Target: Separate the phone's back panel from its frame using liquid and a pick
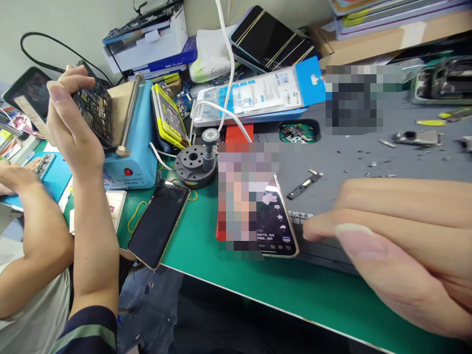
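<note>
Noted closest, at right and lower right of frame: right hand [398, 255], drawn nearly closed, with thumb against forefinger; nothing visible in its grip. Placed above grey mat [332, 152], with forefinger tip just beside lit phone [283, 231] at lower centre in view, but cannot tell whether touching it. Noted at bottom left: dark sleeve [88, 332] with grey-green band, on left arm.

Next, left of centre on green table [228, 275]: dark-screened phone [159, 223], lying at a slant near front edge. Small dark metal strip [305, 185] seen on mat, right of centre. Grey round holder [193, 167] seen near centre.

At upper left: left hand [75, 118], raised and half curled, with fingers overlapping opened phone [96, 105], inner parts exposed, at plate of blue machine [143, 132]. Cannot tell whether gripping it or merely touching. Dark screen panel [35, 86] seen just left of same hand.

At far left edge: another person's hand [16, 174], near a small phone frame [46, 164].

Farther back, upper centre: yellow-edged box [169, 115], blue-and-white packet [265, 93], and behind these, banded black panel [273, 37].
</note>
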Available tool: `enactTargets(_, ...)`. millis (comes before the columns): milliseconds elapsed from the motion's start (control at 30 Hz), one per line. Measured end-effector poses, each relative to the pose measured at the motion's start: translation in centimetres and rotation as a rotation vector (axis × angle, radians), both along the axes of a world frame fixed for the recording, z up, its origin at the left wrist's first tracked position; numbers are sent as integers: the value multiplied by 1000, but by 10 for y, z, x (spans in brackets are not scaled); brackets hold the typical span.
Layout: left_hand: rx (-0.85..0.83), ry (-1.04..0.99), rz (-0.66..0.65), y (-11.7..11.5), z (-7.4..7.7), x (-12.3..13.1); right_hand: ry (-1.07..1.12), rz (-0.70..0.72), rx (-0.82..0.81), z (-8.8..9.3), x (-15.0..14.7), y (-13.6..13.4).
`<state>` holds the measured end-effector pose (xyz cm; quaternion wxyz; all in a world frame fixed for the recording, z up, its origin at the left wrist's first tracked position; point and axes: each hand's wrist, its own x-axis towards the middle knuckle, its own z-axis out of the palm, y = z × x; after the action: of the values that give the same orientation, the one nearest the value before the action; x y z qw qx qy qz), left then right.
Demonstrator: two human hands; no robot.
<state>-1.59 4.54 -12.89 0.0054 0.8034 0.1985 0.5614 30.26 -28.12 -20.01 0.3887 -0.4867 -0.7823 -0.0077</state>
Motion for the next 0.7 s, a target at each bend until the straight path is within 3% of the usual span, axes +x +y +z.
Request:
enactTargets(367,-53,41,85,1,2,-1,-56,-64,-26,5,0,-3)
enactTargets(700,-10,32,8,4,0,-3,1,-1,-18,2,-1,0)
